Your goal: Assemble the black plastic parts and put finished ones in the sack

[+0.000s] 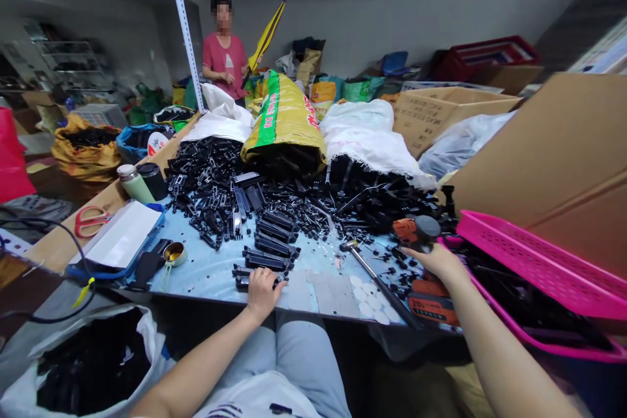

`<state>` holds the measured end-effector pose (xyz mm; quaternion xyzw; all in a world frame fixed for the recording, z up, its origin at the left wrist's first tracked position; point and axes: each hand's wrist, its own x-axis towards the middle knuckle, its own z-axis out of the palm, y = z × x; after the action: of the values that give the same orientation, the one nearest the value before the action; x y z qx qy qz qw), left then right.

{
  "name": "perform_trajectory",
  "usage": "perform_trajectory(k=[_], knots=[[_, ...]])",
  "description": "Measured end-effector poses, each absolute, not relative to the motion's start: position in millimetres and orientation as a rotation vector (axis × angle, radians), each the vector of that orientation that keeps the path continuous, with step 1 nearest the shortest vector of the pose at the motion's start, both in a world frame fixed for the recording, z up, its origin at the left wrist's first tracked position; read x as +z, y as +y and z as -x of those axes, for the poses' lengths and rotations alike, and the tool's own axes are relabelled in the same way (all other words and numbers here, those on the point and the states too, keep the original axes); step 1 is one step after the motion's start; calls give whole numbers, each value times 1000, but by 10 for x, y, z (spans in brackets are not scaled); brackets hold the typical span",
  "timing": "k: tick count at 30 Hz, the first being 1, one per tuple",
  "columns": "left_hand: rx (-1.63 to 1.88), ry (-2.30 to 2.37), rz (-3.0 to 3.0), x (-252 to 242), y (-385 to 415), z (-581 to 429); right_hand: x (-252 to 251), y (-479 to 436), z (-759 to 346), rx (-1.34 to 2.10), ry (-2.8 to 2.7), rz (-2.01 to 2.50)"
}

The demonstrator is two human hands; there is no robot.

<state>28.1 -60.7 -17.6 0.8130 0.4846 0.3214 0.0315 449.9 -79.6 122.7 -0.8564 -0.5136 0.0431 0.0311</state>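
My left hand [264,292] is closed over a long black plastic part [241,282] at the front edge of the table. Just beyond it, several similar black plastic pieces [267,260] lie stacked in a row. On the right, my right hand [438,262] is wrapped around the handle of an orange and black cordless drill [405,230]. The drill's battery shows below that hand, and one finger points forward along the tool. A hammer [375,266] lies between my hands, its dark handle toward me.
Heaps of small black parts [210,176] spill from sacks [287,121] at the back. A pink basket [539,261] and cardboard box stand right. Scissors [93,221], a metal cup [175,253] and a thermos [134,183] sit left. A person [225,59] stands behind with a yellow umbrella.
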Motion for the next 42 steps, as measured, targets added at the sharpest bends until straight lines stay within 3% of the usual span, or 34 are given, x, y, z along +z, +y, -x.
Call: perform_trajectory(k=[3, 6, 10, 13, 23, 27, 30, 32, 36, 42], knots=[[1034, 1517, -2466, -225, -624, -335, 1289, -936, -4291, -291, -1215, 2757], [983, 1526, -2437, -218, -627, -366, 1330, -882, -3876, -553, -1445, 2442], [821, 1520, -2479, -81, -610, -183, 1142, -397, -3082, -126, -1917, 2017], [770, 1783, -2430, 15, -592, 153, 867, 102, -2462, 126, -2256, 1819], [958, 1643, -2027, 71, -530, 670, 461, 1301, -1877, 296, -2463, 1945], [875, 1469, -1232, 188, -830, 546, 528, 1429, -2065, 522, -2577, 1844], [768, 1184, -509, 216, -988, 305, 506, 1420, -2081, 941, -2455, 1834], [873, 1137, -232, 229, -963, 128, 451, 1359, -2011, 1220, -2290, 1781], [1034, 1144, -65, 271, -776, -88, 384, 1147, -1835, 1489, -2174, 1574], [1262, 1130, -26, 160, -790, -245, 423, 857, -1697, 1559, -2112, 1578]])
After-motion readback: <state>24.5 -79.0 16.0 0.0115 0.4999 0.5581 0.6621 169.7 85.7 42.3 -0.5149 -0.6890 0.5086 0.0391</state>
